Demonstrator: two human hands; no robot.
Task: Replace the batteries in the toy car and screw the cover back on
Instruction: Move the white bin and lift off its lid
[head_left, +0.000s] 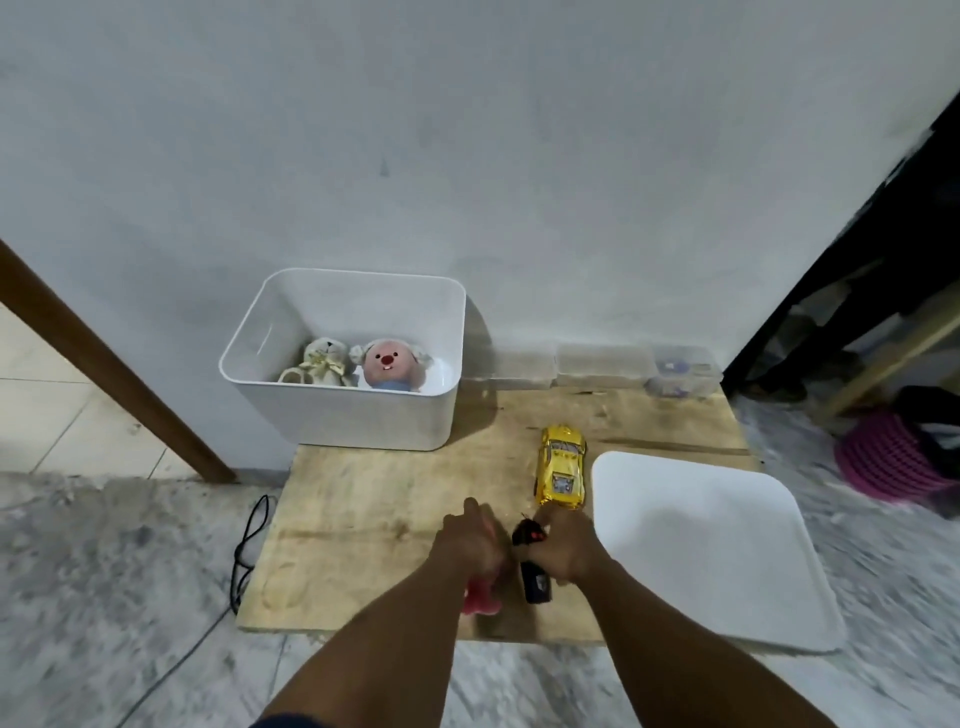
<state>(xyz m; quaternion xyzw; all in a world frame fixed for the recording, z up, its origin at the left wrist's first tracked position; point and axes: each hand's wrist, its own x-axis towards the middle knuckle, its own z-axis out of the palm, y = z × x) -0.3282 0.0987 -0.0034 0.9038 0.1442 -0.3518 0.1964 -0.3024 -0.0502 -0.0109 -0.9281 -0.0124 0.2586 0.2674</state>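
My left hand (470, 540) closes around a blurred pink handle (480, 597), and my right hand (563, 545) grips a dark, boxy remote (532, 564) over the rough plywood board (363, 525). Just beyond sits the glossy yellow toy car (561, 465), beside a smooth white lid (711, 545); farther back, a white plastic bin (348, 410) holds plush toys (363, 364).

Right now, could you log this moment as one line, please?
toy car: upright on board | left hand: pink object | right hand: black remote

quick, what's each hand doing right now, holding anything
Left hand: closed around a blurred pink object.
Right hand: closed on a black remote-like device with red buttons.
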